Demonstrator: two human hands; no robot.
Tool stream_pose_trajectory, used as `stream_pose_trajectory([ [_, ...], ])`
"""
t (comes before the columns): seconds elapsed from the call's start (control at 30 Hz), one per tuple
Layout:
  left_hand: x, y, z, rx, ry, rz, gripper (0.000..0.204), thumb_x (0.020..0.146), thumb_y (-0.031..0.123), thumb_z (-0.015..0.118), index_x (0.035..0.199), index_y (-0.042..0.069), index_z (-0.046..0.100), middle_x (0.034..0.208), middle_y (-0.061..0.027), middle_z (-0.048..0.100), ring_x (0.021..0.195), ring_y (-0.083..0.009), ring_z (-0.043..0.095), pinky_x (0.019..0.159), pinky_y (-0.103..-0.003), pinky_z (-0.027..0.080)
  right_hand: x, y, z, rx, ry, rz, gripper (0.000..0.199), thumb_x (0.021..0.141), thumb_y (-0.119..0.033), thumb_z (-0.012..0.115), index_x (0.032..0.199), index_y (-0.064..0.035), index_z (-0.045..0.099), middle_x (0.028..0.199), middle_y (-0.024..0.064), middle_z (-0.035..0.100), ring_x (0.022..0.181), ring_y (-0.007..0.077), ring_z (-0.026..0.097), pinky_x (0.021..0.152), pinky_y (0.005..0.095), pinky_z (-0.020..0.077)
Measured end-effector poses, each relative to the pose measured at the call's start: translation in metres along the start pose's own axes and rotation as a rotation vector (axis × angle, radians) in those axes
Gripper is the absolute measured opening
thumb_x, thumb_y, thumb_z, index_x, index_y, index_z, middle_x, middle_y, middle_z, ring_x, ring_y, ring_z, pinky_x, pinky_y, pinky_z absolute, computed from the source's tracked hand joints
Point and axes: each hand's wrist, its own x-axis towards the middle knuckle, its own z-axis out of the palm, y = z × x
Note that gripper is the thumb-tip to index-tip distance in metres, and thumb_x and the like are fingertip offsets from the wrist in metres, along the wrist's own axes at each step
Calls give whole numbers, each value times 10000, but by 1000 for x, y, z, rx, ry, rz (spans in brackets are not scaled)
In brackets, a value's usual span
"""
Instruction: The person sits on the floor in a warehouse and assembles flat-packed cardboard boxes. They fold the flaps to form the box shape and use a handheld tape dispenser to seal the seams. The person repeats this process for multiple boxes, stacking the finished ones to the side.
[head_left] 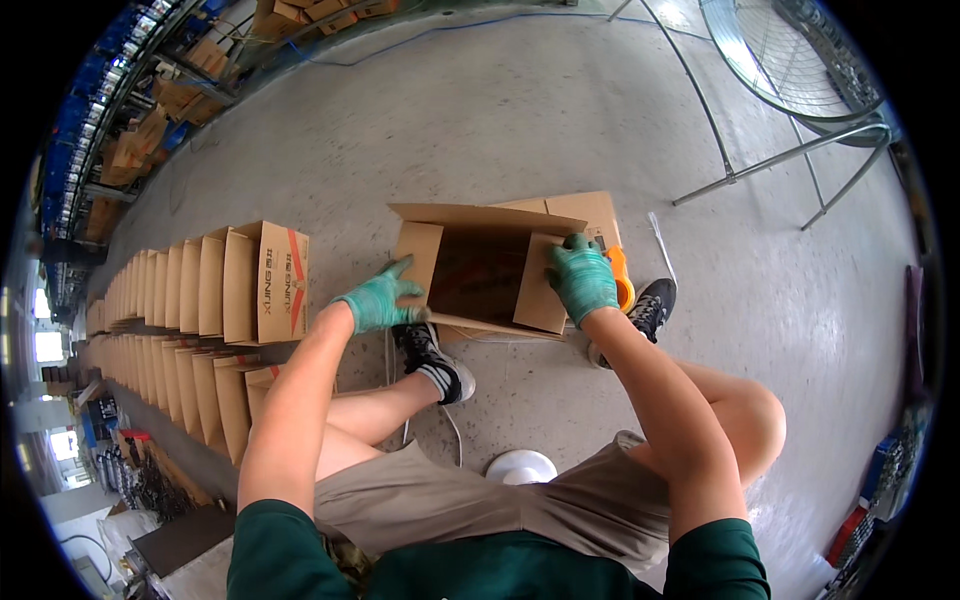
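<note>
An open cardboard box stands between my hands, its top facing me, its side flaps folded inward and its inside dark. My left hand, in a green glove, is at the box's left side with its fingers spread. Over the right edge curl the fingers of my right hand, gloved the same way, gripping the box by its right flap. Beneath and behind it is another piece of brown cardboard. An orange tape dispenser sits just right of my right hand, partly hidden by it.
Two long rows of open cardboard boxes run off to the left. A large metal fan on a tubular stand is at the far right. Racks with cartons line the far left. A white strap lies near my right shoe.
</note>
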Motion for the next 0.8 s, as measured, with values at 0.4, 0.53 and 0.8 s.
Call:
stream_pose_trajectory([
  [0.4, 60, 17, 17, 286, 618, -189, 711, 724, 474, 853, 1236, 45, 609, 1233, -157, 594, 1107, -379, 587, 954, -444, 503, 19, 47, 12, 906, 143, 584, 384, 931, -346, 695, 1213, -94, 624, 1310, 128, 596, 1143, 258, 607, 955, 363, 482],
  [0.53, 76, -21, 70, -257, 882, -270, 1006, 684, 347, 914, 1485, 95, 359, 1369, -183, 521, 1186, -340, 573, 1028, -450, 477, 17, 14, 0, 1302, 19, 547, 508, 984, -389, 627, 1393, -103, 533, 1375, 131, 572, 1246, 226, 558, 1038, 348, 430],
  [0.8, 69, -56, 87, -700, 793, -22, 1038, 887, 287, 766, 1615, 196, 31, 1542, -181, 420, 1312, -276, 506, 1101, -418, 430, -34, 26, 48, 1039, -103, 201, 522, 971, -150, 586, 1479, -217, 486, 1647, 199, 183, 1534, 336, 171, 1206, 384, 261],
])
